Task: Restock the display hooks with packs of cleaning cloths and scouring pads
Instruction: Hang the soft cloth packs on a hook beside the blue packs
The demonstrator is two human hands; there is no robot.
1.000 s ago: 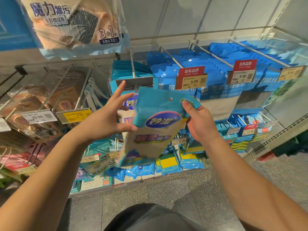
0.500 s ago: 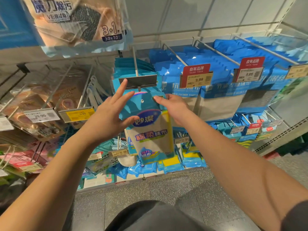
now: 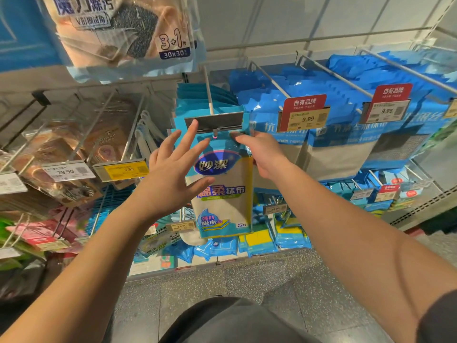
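A teal and white pack of cleaning cloths [image 3: 223,194] hangs upright in front of a display hook [image 3: 209,95], its top hole just under the hook's grey label plate [image 3: 217,121]. My right hand [image 3: 262,152] pinches the pack's top right corner. My left hand [image 3: 170,174] has its fingers spread and straight, with the thumb against the pack's left edge. More teal packs [image 3: 197,95] hang further back on the same hook.
Hooks to the right carry dark blue cloth packs [image 3: 321,144] with red 9.99 tags [image 3: 304,116]. At the left hang clear packs of scouring pads [image 3: 57,154] with price tags. A large cloth pack [image 3: 123,33] hangs overhead. Sponges [image 3: 259,241] fill the lower row above the speckled floor.
The pack was turned from tilted to upright and lifted up to the hook's tip. My right hand moved from its right edge to its top corner; my left hand stayed spread beside it.
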